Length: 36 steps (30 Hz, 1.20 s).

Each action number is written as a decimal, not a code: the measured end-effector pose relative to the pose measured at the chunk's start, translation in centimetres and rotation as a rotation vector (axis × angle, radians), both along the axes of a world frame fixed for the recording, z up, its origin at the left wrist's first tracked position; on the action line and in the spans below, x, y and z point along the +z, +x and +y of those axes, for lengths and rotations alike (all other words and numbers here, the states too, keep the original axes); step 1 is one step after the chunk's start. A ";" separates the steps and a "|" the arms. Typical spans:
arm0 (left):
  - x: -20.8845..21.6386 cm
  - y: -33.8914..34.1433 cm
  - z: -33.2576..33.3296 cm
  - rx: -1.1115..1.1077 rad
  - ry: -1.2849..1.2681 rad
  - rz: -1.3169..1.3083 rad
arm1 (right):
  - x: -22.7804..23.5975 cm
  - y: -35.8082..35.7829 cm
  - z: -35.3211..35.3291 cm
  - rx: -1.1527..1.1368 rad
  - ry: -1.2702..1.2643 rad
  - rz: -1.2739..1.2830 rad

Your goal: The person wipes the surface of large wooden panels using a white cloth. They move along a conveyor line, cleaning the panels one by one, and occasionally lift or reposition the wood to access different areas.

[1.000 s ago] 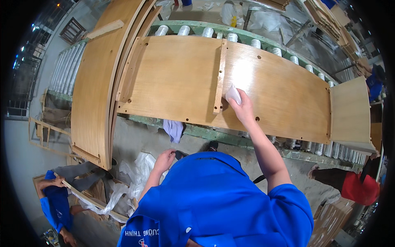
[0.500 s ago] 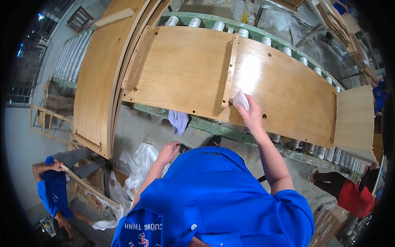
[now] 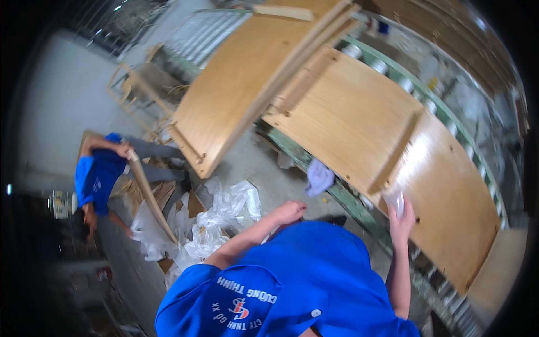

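Note:
My right hand (image 3: 401, 222) is closed around a pale, whitish pad (image 3: 394, 201). The pad rests at the near edge of a light-brown wooden panel (image 3: 353, 112), beside the crosswise wooden strip (image 3: 397, 151) fixed to it. Small dark holes dot the panel along its edges, and a glare lies on its surface beyond the pad. My left hand (image 3: 290, 212) hangs in front of my waist, its fingers loosely curled with nothing visible in them. A lavender cloth (image 3: 320, 177) hangs at the near side of the green roller conveyor (image 3: 359, 210) under the panel.
More wooden panels (image 3: 236, 73) lean at the left end of the conveyor. Crumpled clear plastic wrap (image 3: 224, 216) covers the floor at left. Near it a co-worker in a blue shirt (image 3: 101, 171) holds a long wooden piece (image 3: 147, 191). A paler board (image 3: 502, 275) stands at far right.
My view has swung left, so the panel now slants down to the right. My right hand still grips the pad close to the crosswise strip. The left hand stays by my waist.

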<state>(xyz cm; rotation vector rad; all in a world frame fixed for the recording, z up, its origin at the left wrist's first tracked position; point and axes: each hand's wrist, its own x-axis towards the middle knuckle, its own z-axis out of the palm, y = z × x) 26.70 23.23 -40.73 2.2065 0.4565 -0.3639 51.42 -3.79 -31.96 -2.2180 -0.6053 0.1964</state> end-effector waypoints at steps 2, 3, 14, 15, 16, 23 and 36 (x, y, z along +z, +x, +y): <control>-0.7 -1.4 0.3 0.034 0.055 -0.057 | -0.3 -0.7 -0.1 0.110 -0.020 -0.010; 0.2 0.3 0.3 -0.005 0.037 -0.051 | -1.3 -0.5 -1.5 0.081 -0.018 -0.040; 7.1 5.2 4.0 0.065 -0.021 -0.508 | 6.9 1.0 1.1 0.174 1.155 1.293; 7.5 5.5 4.9 0.071 -0.006 -0.560 | 7.8 1.1 3.4 0.181 1.166 1.342; 8.0 6.8 6.0 0.051 0.004 -0.634 | 8.6 1.4 5.2 0.184 1.191 1.356; 7.9 10.8 14.4 -0.007 0.129 -0.801 | 8.5 4.8 19.9 0.424 1.141 1.542; 5.1 14.7 17.1 0.015 0.033 -0.835 | 6.2 7.1 37.9 0.715 1.054 1.798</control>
